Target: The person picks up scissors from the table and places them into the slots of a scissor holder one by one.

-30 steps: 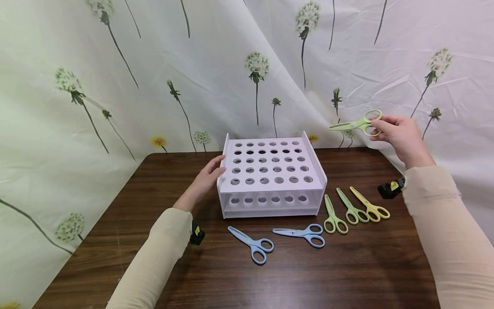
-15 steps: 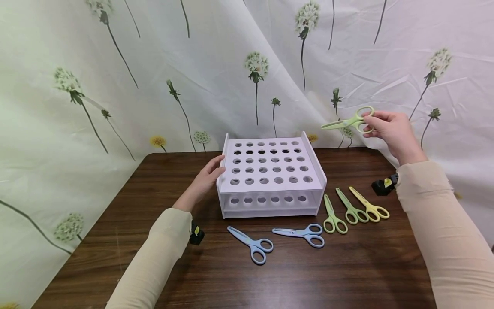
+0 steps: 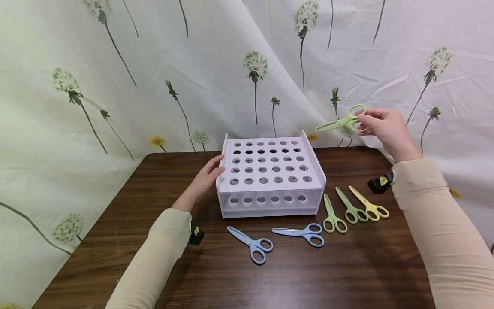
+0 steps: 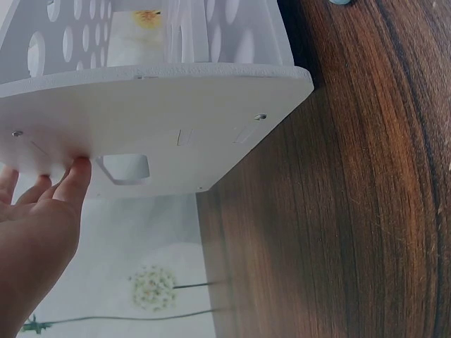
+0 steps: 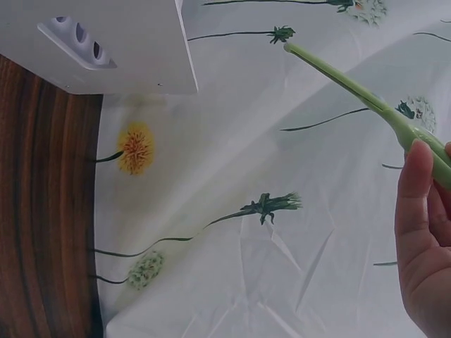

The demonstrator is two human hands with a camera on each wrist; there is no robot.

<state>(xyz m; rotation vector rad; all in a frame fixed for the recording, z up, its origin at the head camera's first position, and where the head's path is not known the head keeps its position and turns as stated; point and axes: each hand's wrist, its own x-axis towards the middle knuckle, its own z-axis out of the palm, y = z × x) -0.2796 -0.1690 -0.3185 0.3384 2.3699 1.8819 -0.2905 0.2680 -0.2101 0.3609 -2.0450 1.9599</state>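
My right hand (image 3: 387, 128) pinches light green scissors (image 3: 334, 125) by the handle loops, high above the table. Their tip points left and slightly down, toward the back right of the white rack (image 3: 266, 184). In the right wrist view these green scissors (image 5: 345, 84) show nearly edge-on, with the thumb against the handle. My left hand (image 3: 203, 179) rests its fingertips on the rack's left side panel. Seen from the left wrist, the fingers (image 4: 74, 184) lie against that panel (image 4: 162, 105), beside its cut-out slot. The rack has rows of round holes, and nothing stands in them.
Two pairs of blue scissors (image 3: 251, 243) (image 3: 299, 233) lie in front of the rack. To its right lie two pairs of green scissors (image 3: 332, 214) (image 3: 350, 206) and one yellow pair (image 3: 369, 204). A dandelion-print cloth (image 3: 216, 73) hangs behind the brown wooden table (image 3: 154, 253).
My right hand has moved left and slightly up with the green scissors, bringing their tip nearer the rack. My left hand has stayed against the rack.
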